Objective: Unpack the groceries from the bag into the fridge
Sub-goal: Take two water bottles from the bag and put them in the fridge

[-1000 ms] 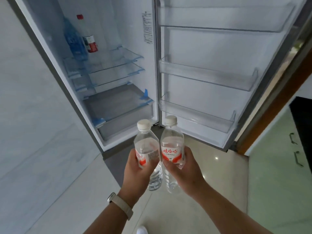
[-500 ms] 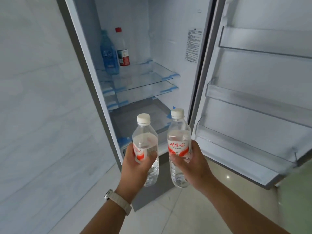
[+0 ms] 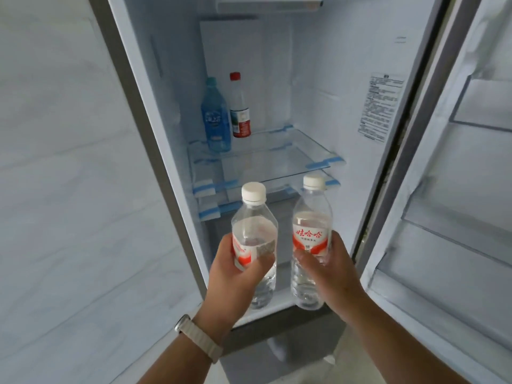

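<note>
Now clasps left bottle point(image 3: 253, 234) in left grip point(image 3: 235, 278), right bottle point(image 3: 311, 231) in right grip point(image 3: 329, 275), upright at 6 o'clock before the open fridge point(image 3: 318, 79), likely to stand on the shelf point(image 3: 277, 159) at 12 o'clock.

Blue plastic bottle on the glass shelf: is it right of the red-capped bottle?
No, the blue plastic bottle stands upright left of the red-capped clear bottle.

Two clear water bottles point(image 3: 253, 217) point(image 3: 311, 217), one blue bottle point(image 3: 216, 123), one red-capped bottle point(image 3: 239, 106).
</note>
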`<control>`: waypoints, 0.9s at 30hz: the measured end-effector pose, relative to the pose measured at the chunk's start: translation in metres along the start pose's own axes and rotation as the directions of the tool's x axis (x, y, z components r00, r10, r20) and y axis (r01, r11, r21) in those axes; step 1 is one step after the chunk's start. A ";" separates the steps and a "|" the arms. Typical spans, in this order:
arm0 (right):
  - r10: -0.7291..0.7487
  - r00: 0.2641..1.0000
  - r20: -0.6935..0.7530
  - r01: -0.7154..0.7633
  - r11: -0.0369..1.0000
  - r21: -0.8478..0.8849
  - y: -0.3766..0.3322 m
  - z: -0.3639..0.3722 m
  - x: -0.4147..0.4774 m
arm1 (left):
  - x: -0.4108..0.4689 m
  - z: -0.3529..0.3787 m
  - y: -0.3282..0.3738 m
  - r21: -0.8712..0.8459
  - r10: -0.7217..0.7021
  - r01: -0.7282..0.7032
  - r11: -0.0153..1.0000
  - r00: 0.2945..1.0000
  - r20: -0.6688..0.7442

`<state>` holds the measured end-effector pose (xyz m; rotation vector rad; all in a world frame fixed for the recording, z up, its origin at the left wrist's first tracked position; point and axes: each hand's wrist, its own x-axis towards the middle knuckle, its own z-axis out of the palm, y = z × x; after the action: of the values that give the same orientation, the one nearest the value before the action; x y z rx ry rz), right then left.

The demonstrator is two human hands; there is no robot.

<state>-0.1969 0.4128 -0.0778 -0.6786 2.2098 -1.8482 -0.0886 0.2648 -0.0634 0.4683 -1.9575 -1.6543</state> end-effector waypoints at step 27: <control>-0.339 0.938 0.068 0.326 0.933 0.153 -0.063 0.019 0.277 | 0.243 0.029 0.062 0.056 0.131 -0.118 0.991 0.888 -0.440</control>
<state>-0.4181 0.2634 0.0201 -1.1456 1.9788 -2.0516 -0.2956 0.1591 0.0357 0.6522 -1.6329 -1.3016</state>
